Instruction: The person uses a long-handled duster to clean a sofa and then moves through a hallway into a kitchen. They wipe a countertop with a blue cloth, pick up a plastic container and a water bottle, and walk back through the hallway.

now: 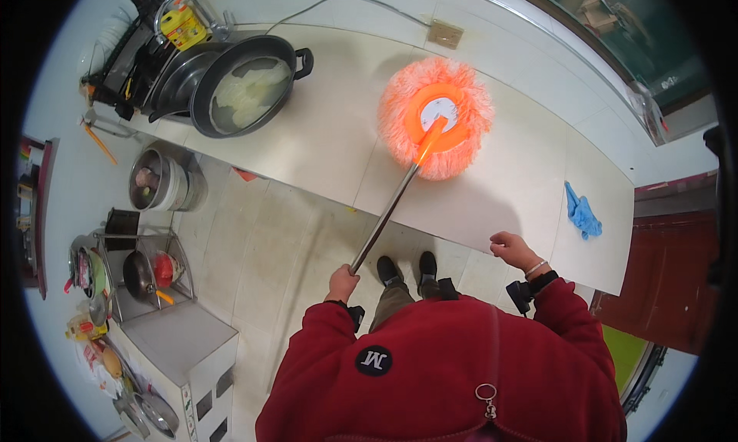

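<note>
My left hand is wrapped around the lower end of a round mop's metal handle. From there the handle slants up and away to an orange joint and a fluffy orange mop head, which rests on the pale tiled counter. My right hand holds nothing; its fingers are loosely curled just at the counter's front edge. A crumpled blue cloth or glove lies on the counter to the right of that hand.
A black wok with cloudy water and something pale inside sits over the sink at left. Behind it stands a yellow bottle. A bucket and a rack with a frying pan flank the floor. A brown door is at right.
</note>
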A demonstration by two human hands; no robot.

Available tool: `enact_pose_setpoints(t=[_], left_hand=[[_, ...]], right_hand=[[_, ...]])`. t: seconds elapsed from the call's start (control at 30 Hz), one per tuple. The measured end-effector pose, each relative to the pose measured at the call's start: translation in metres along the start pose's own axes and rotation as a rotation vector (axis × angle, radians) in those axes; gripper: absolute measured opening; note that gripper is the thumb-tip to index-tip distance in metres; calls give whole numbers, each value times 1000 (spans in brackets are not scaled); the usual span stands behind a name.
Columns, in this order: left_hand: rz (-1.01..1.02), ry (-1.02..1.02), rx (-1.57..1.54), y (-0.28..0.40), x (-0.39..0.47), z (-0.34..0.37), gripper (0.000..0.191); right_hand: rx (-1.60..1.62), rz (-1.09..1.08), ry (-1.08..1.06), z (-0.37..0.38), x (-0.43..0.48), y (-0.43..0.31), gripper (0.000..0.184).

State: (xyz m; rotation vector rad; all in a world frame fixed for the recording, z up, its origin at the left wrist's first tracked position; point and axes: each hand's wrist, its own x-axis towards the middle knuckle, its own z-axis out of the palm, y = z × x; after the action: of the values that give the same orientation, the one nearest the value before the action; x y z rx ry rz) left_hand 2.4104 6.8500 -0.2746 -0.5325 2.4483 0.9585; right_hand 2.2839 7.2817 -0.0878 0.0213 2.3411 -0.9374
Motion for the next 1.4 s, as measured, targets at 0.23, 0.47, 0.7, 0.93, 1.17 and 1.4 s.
enact_pose_setpoints(t=[0.23,0.47,0.7,0.93,1.17,1.4], left_hand=[[118,19,52,-9,16,6,30],[50,44,0,17,9,-15,28],[-37,132,82,51,6,-16,28],[-109,305,190,86,15,-6,27],[-163,405,182,109,16,-3,24],[-99,404,185,119,17,-8,26]], right_hand=[[-113,-38,162,-7,-14,33,35],[-103,114,424,-50,-35,96,35],[-135,293,730,-137,-54,194,42],[-622,339,478,-220,-56,226,62],[-548,266,474,-232,-17,276,58],[-500,227,530,-172,-20,250,52]])
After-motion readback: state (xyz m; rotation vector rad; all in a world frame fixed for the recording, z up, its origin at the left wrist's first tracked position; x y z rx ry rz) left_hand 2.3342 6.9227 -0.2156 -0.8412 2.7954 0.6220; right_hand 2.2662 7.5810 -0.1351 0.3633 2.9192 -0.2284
